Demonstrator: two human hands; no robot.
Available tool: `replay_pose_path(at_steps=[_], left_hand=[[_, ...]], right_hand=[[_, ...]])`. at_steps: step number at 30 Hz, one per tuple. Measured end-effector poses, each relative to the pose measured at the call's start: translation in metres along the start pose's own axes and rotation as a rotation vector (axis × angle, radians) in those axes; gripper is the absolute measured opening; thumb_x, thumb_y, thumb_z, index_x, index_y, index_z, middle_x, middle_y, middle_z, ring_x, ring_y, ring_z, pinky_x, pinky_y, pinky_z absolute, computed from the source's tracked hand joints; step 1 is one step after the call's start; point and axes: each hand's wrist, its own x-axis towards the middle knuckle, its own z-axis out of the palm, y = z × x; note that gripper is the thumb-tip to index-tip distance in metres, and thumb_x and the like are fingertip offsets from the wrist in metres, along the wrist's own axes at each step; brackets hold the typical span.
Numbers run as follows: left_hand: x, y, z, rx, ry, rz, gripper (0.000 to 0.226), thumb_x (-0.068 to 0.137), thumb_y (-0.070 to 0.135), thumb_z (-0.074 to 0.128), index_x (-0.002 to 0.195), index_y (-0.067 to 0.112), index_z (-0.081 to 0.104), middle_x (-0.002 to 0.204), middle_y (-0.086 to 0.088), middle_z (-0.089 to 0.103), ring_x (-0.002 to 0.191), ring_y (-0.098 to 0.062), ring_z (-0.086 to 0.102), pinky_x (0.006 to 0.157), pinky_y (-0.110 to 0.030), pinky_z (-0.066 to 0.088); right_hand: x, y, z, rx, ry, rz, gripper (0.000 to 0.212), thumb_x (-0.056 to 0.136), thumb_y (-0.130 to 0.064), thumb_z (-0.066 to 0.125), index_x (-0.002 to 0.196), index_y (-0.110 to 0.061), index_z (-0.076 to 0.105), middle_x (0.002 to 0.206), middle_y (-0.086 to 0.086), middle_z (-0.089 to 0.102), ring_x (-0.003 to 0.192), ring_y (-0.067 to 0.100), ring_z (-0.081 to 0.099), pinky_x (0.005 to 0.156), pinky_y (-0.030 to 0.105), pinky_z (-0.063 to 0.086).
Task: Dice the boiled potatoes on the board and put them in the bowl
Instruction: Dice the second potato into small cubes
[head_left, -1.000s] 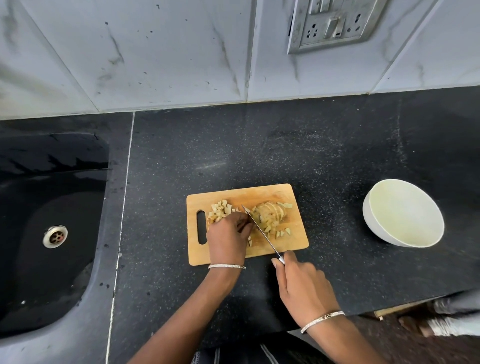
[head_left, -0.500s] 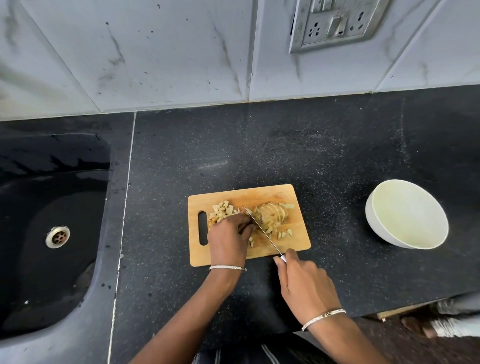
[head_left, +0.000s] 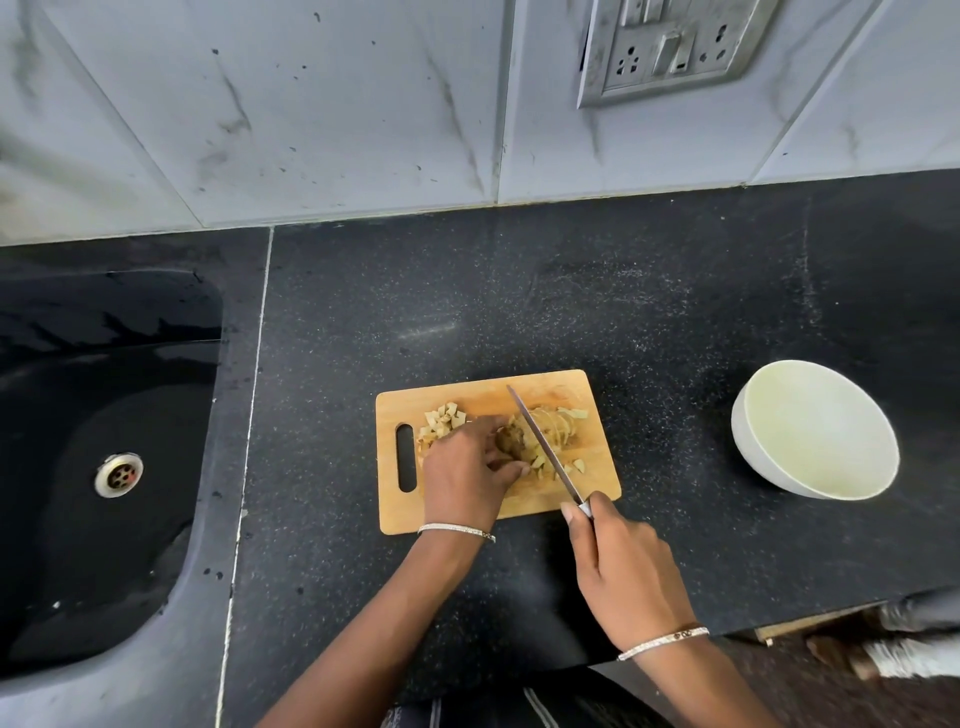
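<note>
Potato (head_left: 550, 428) lies on the wooden board (head_left: 550, 501), near the middle, already cut into thin slices that lean on each other. Its left end is under the left hand (head_left: 467, 478). The fingers (head_left: 480, 428) of that hand curl over the potato and hold it down.

To the left of that hand is a small heap of potato bits (head_left: 441, 418), near the slot in the board. A few more bits lie on the near right part of the board, beside the knife (head_left: 543, 447).

The right hand (head_left: 623, 577) is at the near edge of the board. Its fingers are wrapped tight around the knife handle. The long thin blade slants across the potato, with its tip pointing to the far edge of the board. I cannot tell if the blade is in the potato or just on top of it.

Each wrist has 1 thin bangle.

The board lies on a black speckled table (head_left: 519, 291). The white bowl (head_left: 815, 426) stands on the table to the right of the board, well apart from it. A black sink (head_left: 104, 545) with a metal drain (head_left: 118, 474) is on the left. Behind the table is a grey tiled wall (head_left: 311, 104) with a socket plate (head_left: 675, 47).
</note>
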Motion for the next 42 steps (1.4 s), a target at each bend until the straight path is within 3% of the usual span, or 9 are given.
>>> replay_pose_path(at_steps=[3, 7, 21, 34, 39, 42], left_hand=[[0.005, 0.003, 0.0, 0.069, -0.012, 0.02, 0.051, 0.068, 0.027, 0.086, 0.115, 0.023, 0.067, 0.096, 0.005, 0.073, 0.084, -0.01, 0.068, 0.08, -0.032, 0.058], [0.008, 0.003, 0.0, 0.061, -0.027, -0.007, 0.043, 0.07, 0.026, 0.085, 0.11, 0.023, 0.07, 0.094, 0.006, 0.073, 0.081, -0.009, 0.068, 0.079, -0.032, 0.058], [0.003, 0.002, -0.002, -0.125, 0.021, -0.034, 0.033, 0.07, 0.01, 0.083, 0.101, 0.019, 0.075, 0.081, 0.009, 0.071, 0.076, -0.004, 0.067, 0.077, -0.03, 0.059], [-0.001, 0.001, -0.001, -0.172, 0.089, -0.097, 0.034, 0.071, 0.009, 0.081, 0.103, 0.019, 0.073, 0.08, 0.009, 0.07, 0.077, -0.005, 0.067, 0.077, -0.033, 0.059], [0.0, -0.001, -0.005, -0.127, 0.079, -0.108, 0.032, 0.071, 0.013, 0.081, 0.1, 0.022, 0.073, 0.078, 0.01, 0.07, 0.074, -0.005, 0.068, 0.076, -0.033, 0.06], [0.002, 0.002, -0.008, 0.015, 0.043, -0.056, 0.033, 0.071, 0.018, 0.08, 0.103, 0.024, 0.073, 0.082, 0.009, 0.071, 0.076, -0.007, 0.067, 0.076, -0.033, 0.059]], right_hand=[[0.0, 0.003, 0.002, 0.069, -0.041, 0.026, 0.031, 0.1, -0.05, 0.03, 0.079, -0.027, 0.035, 0.063, -0.005, 0.048, 0.071, 0.03, 0.06, 0.058, 0.042, 0.04], [-0.005, 0.005, 0.004, 0.116, -0.061, 0.033, 0.029, 0.101, -0.046, 0.034, 0.079, -0.028, 0.04, 0.065, -0.006, 0.052, 0.071, 0.027, 0.06, 0.062, 0.044, 0.045], [-0.011, 0.008, 0.011, 0.13, -0.11, 0.039, 0.036, 0.1, -0.05, 0.03, 0.072, -0.029, 0.03, 0.065, -0.004, 0.053, 0.065, 0.024, 0.055, 0.061, 0.042, 0.043], [-0.014, 0.007, 0.014, 0.02, -0.098, 0.02, 0.031, 0.1, -0.052, 0.023, 0.087, -0.027, 0.035, 0.072, -0.005, 0.057, 0.076, 0.029, 0.065, 0.056, 0.036, 0.035], [-0.01, 0.009, 0.02, 0.014, -0.131, 0.051, 0.03, 0.101, -0.05, 0.025, 0.087, -0.026, 0.035, 0.079, -0.002, 0.063, 0.08, 0.03, 0.066, 0.058, 0.036, 0.036], [-0.007, 0.008, 0.023, -0.014, -0.133, 0.059, 0.029, 0.102, -0.049, 0.025, 0.089, -0.025, 0.036, 0.083, 0.001, 0.065, 0.081, 0.03, 0.066, 0.058, 0.036, 0.038]])
